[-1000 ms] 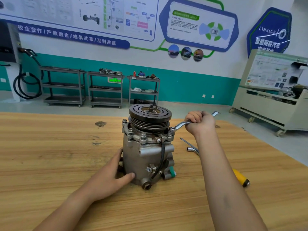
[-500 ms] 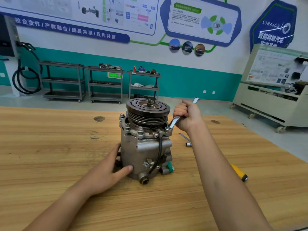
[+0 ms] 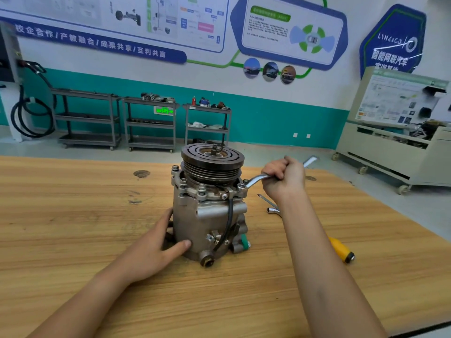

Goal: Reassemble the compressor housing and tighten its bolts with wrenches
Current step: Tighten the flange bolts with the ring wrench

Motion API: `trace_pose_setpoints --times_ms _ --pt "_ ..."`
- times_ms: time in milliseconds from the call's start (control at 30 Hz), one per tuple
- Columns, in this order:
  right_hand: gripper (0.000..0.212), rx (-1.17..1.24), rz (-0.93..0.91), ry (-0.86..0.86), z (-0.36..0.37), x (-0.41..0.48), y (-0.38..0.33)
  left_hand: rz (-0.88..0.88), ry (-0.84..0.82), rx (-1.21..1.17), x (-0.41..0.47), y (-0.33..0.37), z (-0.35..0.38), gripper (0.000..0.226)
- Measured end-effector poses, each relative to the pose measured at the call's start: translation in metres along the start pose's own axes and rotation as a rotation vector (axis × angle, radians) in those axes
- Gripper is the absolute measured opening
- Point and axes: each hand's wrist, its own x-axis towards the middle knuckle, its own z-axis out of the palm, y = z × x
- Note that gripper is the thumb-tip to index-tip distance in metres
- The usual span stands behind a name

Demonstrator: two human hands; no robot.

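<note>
Compressor housing upright on bench between the hands: grey cast metal, dark grooved pulley on top. Left hand spread flat against its side; right hand fisted round wrench on rim bolt.

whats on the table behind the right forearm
A metal wrench and a yellow-handled tool stick out past the forearm; it covers their remaining lengths.

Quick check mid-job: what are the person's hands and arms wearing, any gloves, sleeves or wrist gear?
Nothing is worn. The left hand and right hand are bare, with no gloves, rings or tape visible. The left forearm and right forearm are uncovered down to the frame edge: no sleeve, cuff, watch or wristband shows.
</note>
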Motion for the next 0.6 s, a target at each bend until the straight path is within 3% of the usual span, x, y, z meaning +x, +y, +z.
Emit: trace_pose_setpoints --times_ms 167,333,600 --pt "0.042 -0.243 0.072 -0.037 0.023 0.004 0.004 0.005 0.014 0.007 0.001 -0.001 0.002 0.089" --pt "0.044 -0.217 0.115 -0.035 0.020 0.006 0.008 0.010 0.020 0.008 0.001 -0.002 0.002 0.083" --pt "0.039 -0.034 -0.253 0.091 -0.002 -0.029 0.006 0.014 0.028 -0.011 0.001 -0.002 0.003 0.086"
